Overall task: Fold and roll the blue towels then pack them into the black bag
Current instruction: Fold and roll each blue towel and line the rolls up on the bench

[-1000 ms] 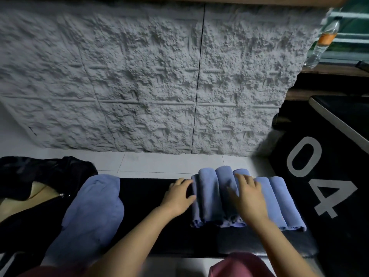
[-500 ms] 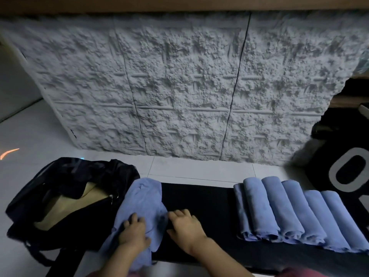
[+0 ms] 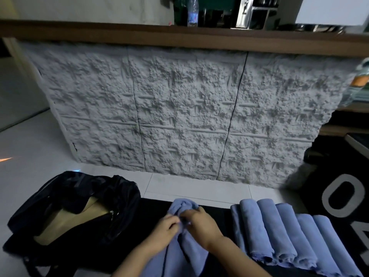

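Starting on the loose towel (image 3: pixel 182 205), pinched by left grip (image 3: pixel 166 226) and right grip (image 3: pixel 201 222); next, likely: spread flat, fold, roll.

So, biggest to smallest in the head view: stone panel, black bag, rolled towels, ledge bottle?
1. stone panel
2. black bag and rolled towels: look about alike, so unranked
3. ledge bottle: smallest, though farthest from the camera
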`<state>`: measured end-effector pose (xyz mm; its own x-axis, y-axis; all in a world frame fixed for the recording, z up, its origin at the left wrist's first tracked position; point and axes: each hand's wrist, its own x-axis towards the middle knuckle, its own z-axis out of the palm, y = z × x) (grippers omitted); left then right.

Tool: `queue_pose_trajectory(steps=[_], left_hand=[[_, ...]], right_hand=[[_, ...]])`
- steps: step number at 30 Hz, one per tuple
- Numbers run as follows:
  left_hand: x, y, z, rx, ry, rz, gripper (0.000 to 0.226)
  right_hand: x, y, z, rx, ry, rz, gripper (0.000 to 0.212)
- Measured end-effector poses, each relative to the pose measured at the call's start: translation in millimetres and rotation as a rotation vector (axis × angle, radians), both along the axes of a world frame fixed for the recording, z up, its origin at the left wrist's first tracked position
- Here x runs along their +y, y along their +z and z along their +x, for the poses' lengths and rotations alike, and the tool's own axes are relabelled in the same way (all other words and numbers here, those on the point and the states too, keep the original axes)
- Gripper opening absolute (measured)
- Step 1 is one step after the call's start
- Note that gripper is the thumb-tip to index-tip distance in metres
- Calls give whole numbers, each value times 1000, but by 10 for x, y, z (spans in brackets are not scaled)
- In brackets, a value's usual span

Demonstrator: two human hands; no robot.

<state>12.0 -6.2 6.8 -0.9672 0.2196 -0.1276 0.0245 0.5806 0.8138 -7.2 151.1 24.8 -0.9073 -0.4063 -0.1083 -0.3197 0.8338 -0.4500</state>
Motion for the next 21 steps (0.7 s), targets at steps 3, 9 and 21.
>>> queue_pose_trajectory(steps=[3,9,21], left_hand=[[123,406,-78,66,22,56,30],[255,1120,-93,230,150,-33,39],[-265,2171,345,286,295,26,34]], right_hand=[[167,365,-11,92,-18,-82,11],[372,1114,174,-50,-13,-539,18],[873,2270,705,-14,-86,-900,14]])
